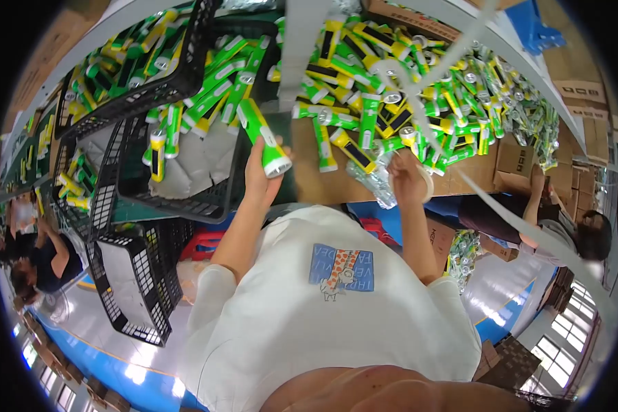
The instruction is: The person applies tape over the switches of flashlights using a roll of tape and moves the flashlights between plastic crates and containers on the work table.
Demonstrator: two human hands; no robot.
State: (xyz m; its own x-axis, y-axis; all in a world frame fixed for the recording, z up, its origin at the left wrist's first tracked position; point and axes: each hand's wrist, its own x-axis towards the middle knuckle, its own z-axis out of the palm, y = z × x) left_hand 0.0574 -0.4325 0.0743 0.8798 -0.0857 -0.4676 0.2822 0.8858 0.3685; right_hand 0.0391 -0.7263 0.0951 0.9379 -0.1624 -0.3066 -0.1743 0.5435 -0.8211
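Note:
My left hand (259, 180) is closed around a green and white flashlight (257, 134) with a yellow edge, its silver lens end tilted down toward me. To the right, my right hand (409, 180) has curled fingers at the edge of a clear plastic bag (376, 185); the exact grip is partly hidden. A pale ring (427, 185) shows beside that wrist. A yellow and green flashlight with a dark panel (353, 151) lies just above the bag. Many similar flashlights (369, 120) are heaped on the table beyond both hands.
A black plastic crate (216, 209) with flashlights and grey cardboard stands left, and another crate (134, 103) is tilted above it. A white strap (487, 196) crosses the right side. Co-workers are at the far left (44, 257) and right (563, 230). Bagged flashlights (539, 127) lie right.

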